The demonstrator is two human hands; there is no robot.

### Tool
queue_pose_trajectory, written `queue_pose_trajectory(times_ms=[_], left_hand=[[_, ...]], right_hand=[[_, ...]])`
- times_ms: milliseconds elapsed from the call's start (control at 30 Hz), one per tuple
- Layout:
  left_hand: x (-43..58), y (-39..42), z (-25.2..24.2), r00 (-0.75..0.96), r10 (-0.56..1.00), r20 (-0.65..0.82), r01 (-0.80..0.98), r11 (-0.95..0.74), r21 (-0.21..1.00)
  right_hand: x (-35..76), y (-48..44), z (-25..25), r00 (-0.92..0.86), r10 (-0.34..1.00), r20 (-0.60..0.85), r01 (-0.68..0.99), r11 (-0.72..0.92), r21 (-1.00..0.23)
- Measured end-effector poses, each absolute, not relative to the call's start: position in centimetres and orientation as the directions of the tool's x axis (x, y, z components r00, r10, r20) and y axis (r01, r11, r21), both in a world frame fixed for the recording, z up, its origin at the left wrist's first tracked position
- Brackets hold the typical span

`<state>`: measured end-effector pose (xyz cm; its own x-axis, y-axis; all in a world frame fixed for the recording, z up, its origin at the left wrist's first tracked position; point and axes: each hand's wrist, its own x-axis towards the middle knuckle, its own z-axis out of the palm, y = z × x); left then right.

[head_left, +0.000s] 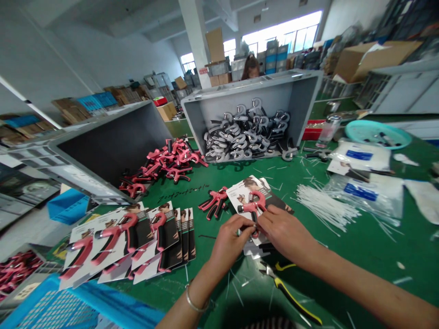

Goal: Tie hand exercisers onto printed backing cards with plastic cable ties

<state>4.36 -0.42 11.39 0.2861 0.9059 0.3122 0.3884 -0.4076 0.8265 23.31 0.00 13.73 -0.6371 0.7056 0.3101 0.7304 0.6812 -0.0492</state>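
My left hand (231, 240) and my right hand (283, 230) meet over a printed backing card (244, 189) on the green table (360, 242). A pink hand gripper (253, 204) lies on that card, and both hands pinch at its lower end. A loose pink hand gripper (215, 202) lies just left of the card. A fanned row of cards with pink grippers mounted on them (130, 240) lies to my left. White cable ties (324, 205) are heaped to the right of my hands.
A tipped grey bin of grey grippers (248, 132) stands at the back, another tipped grey bin (103, 146) spills pink grippers (168, 164) at left. Yellow-handled cutters (288, 290) lie near my right forearm. Plastic bags (363, 183), a teal bowl (377, 133), a blue crate (51, 308). A person sits behind the bins.
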Motion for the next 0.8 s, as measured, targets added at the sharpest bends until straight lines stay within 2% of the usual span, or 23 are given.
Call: queue_pose_trajectory(times_ms=[233, 433, 667, 800], left_hand=[[4.1, -0.6, 11.3, 0.273, 0.916, 0.295, 0.382, -0.384, 0.841], [4.0, -0.6, 11.3, 0.316, 0.894, 0.319, 0.408, -0.431, 0.805], [4.2, -1.4, 12.1, 0.372, 0.869, 0.325, 0.597, -0.492, 0.634], [4.3, -1.6, 13.3, 0.408, 0.875, 0.260, 0.663, -0.480, 0.575]], right_hand=[[23.4, -0.1, 13.7, -0.615, 0.739, 0.274, 0.767, 0.642, -0.011], [23.3, -0.3, 13.9, -0.631, 0.727, 0.269, 0.749, 0.662, -0.034], [23.6, -0.4, 13.5, -0.591, 0.729, 0.345, 0.736, 0.662, -0.140], [23.6, -0.3, 13.1, -0.565, 0.751, 0.341, 0.734, 0.646, -0.208]])
